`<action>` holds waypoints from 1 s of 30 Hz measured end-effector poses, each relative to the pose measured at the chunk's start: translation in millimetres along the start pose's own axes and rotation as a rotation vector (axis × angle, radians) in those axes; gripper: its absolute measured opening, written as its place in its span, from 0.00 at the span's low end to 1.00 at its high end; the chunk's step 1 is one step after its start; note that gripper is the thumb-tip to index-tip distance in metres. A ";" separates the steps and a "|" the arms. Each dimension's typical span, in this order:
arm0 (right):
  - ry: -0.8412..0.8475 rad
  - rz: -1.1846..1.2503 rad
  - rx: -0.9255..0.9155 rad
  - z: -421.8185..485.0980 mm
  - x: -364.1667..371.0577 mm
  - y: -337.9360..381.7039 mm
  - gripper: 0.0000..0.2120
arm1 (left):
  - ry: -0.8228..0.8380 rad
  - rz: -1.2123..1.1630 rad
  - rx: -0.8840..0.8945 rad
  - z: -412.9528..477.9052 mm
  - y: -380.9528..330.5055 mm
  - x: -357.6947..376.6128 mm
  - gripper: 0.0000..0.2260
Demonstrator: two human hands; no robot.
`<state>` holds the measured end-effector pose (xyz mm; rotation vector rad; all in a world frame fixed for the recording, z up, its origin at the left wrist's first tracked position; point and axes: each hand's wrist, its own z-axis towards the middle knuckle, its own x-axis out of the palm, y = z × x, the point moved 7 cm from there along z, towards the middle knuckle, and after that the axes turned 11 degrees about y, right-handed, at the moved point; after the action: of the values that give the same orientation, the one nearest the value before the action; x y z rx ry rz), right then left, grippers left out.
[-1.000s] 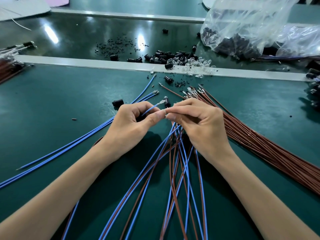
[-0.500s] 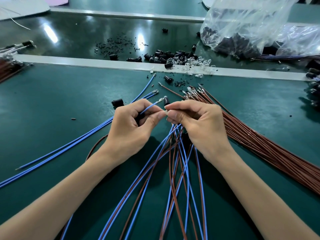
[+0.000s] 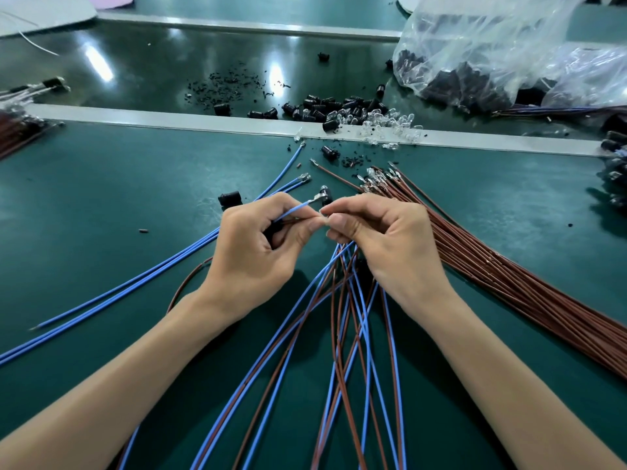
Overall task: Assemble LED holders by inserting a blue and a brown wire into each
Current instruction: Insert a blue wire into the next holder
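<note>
My left hand [image 3: 258, 256] grips a blue wire [image 3: 293, 208] whose metal terminal sticks out past the thumb. A dark piece, seemingly a black LED holder [image 3: 272, 228], shows inside its curled fingers. My right hand [image 3: 386, 239] meets it fingertip to fingertip and pinches the end of a thin brown wire [image 3: 296, 220]. A fan of blue and brown wires [image 3: 342, 334] spreads toward me from under the right palm. One loose black holder [image 3: 230, 199] lies just left of my left hand, another [image 3: 326, 195] just beyond my fingertips.
Loose blue wires [image 3: 135, 286] run off to the left; a thick brown wire bundle [image 3: 509, 279] lies on the right. Black holders [image 3: 325, 108] and clear LEDs [image 3: 390, 125] are heaped by the metal rail [image 3: 169, 118]. A plastic bag [image 3: 475, 52] of holders sits back right.
Both hands stay joined at the fingertips. A brown wire loop has come out beside my left wrist, and the blue wire's terminal has tipped slightly upward.
</note>
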<state>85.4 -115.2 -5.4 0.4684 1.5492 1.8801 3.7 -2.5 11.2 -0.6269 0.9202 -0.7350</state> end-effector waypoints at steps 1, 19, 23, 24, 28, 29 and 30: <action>0.001 -0.015 -0.004 -0.1 0.0 0.3 0.08 | 0.003 -0.004 0.001 0.1 0.0 -0.1 0.02; -0.013 0.069 -0.091 -3.3 -5.5 8.2 0.10 | 0.011 -0.236 -0.132 2.8 11.7 -2.6 0.05; -0.009 0.018 -0.108 -4.5 -4.8 10.2 0.10 | 0.010 -0.261 -0.144 1.6 14.8 -1.6 0.05; -0.011 0.009 -0.115 -4.4 -4.9 11.1 0.10 | 0.006 -0.266 -0.147 1.5 15.4 -1.6 0.04; -0.013 -0.035 -0.148 -3.9 -4.7 14.0 0.12 | 0.008 -0.262 -0.150 1.2 14.8 -0.7 0.05; -0.015 -0.062 -0.162 -4.3 -4.8 15.0 0.12 | 0.014 -0.260 -0.147 1.2 14.1 -0.3 0.05; -0.020 -0.093 -0.176 -4.5 -4.7 15.9 0.12 | 0.020 -0.258 -0.145 1.2 13.4 -0.1 0.05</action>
<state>81.8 -123.2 9.4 0.3292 1.3540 1.9130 8.6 5.8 1.8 -0.8786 0.9259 -0.9111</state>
